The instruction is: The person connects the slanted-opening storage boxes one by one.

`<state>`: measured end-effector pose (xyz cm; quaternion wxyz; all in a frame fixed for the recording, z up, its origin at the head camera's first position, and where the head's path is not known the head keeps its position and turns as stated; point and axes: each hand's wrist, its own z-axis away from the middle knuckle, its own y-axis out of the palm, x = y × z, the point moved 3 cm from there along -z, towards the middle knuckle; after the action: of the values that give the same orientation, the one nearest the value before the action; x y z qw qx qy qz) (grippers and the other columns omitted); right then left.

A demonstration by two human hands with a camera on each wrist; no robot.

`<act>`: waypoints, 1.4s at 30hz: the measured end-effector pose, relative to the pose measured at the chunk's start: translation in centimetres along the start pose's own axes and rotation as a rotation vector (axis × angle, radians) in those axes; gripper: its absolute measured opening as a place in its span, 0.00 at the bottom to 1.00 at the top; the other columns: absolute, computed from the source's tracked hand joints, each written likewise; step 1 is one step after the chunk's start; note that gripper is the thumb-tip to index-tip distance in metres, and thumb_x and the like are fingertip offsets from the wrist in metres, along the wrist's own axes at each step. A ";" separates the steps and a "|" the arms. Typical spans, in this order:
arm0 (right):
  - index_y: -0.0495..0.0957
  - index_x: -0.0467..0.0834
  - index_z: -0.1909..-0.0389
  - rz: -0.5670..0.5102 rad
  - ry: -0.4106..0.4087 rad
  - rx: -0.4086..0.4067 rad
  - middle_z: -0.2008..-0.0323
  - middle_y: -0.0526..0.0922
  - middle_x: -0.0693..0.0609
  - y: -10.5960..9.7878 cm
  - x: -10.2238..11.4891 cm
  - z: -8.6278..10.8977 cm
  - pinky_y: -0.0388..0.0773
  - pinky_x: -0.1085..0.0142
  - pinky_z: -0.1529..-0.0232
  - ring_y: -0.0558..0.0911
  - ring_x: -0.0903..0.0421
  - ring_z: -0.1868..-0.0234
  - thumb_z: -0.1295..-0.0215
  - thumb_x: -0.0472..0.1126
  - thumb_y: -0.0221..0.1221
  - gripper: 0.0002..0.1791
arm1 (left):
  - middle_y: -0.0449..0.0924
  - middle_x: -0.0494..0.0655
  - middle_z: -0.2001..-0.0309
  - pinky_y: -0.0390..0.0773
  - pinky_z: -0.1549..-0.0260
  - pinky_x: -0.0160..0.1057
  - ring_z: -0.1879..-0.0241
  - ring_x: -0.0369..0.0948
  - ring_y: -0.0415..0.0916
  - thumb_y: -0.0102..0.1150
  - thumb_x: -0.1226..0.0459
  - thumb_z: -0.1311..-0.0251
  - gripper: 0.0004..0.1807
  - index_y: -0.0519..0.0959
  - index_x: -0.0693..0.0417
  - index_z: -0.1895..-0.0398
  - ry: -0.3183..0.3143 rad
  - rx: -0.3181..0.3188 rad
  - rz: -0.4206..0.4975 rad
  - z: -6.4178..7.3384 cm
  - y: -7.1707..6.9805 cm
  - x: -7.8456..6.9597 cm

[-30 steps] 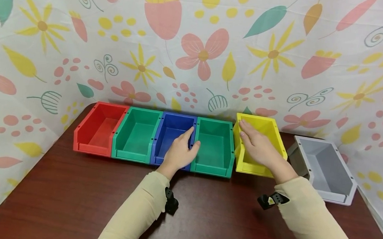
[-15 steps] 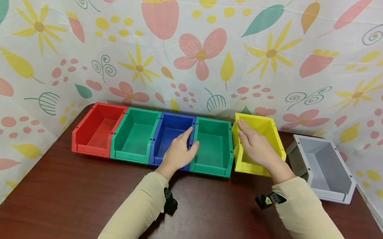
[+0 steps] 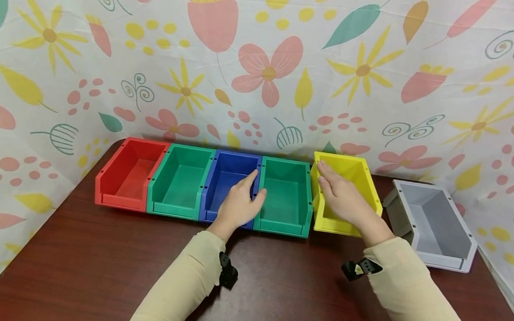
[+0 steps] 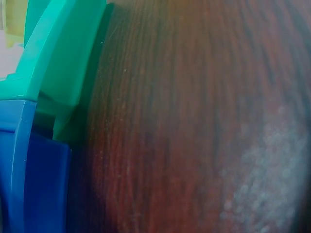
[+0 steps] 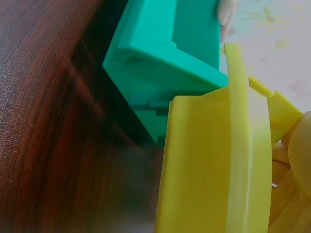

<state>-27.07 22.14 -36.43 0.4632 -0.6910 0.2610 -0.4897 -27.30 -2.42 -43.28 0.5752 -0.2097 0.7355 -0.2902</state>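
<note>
My left hand point(image 3: 241, 203) reaches over the shared edge of the blue bin point(image 3: 224, 183) and the second green bin point(image 3: 283, 191), index finger straight and thumb spread toward the green side. My right hand point(image 3: 343, 193) lies over the yellow bin point(image 3: 362, 174), its straight fingers along the bin's left inner wall. In the right wrist view that yellow bin's front stands at a slight angle against the green bin point(image 5: 165, 82), and part of the right hand point(image 5: 286, 204) shows behind it. The left wrist view shows blue and green bin fronts but no hand.
A red bin point(image 3: 128, 177) and another green bin point(image 3: 180, 180) continue the row leftward. At the right, a grey bin point(image 3: 439, 220) stands apart, angled. All rest on a dark wooden table point(image 3: 100, 264) before a flowered cloth point(image 3: 251, 116).
The head view has shifted slightly, moving the whole scene a little to the left. Both hands and the bins keep their places relative to each other.
</note>
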 end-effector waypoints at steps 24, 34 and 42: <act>0.48 0.41 0.27 0.010 0.025 0.000 0.26 0.50 0.44 0.8 -0.1 0.2 0.53 0.46 0.31 0.52 0.44 0.26 0.24 0.48 0.36 0.29 | 0.62 0.51 0.31 0.67 0.39 0.54 0.33 0.50 0.63 0.44 0.47 0.35 0.34 0.55 0.43 0.27 -0.002 0.008 0.011 0.0 -0.2 -0.2; 0.48 0.42 0.26 0.000 0.034 0.008 0.26 0.49 0.44 1.0 -0.2 0.3 0.52 0.46 0.31 0.52 0.44 0.26 0.24 0.48 0.35 0.30 | 0.63 0.52 0.31 0.68 0.40 0.55 0.33 0.51 0.63 0.44 0.47 0.35 0.34 0.56 0.43 0.27 -0.004 0.004 0.018 0.0 -0.3 -0.3; 0.47 0.42 0.26 -0.005 0.036 0.012 0.26 0.48 0.45 1.3 -0.2 0.2 0.52 0.46 0.31 0.52 0.44 0.26 0.24 0.49 0.35 0.30 | 0.63 0.52 0.31 0.68 0.40 0.55 0.33 0.51 0.63 0.44 0.47 0.35 0.34 0.55 0.42 0.27 -0.010 0.012 0.030 0.1 -0.3 -0.3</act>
<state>-26.85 21.85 -37.67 0.4615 -0.6800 0.2646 -0.5046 -27.17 -2.49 -42.85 0.5845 -0.1968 0.7339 -0.2847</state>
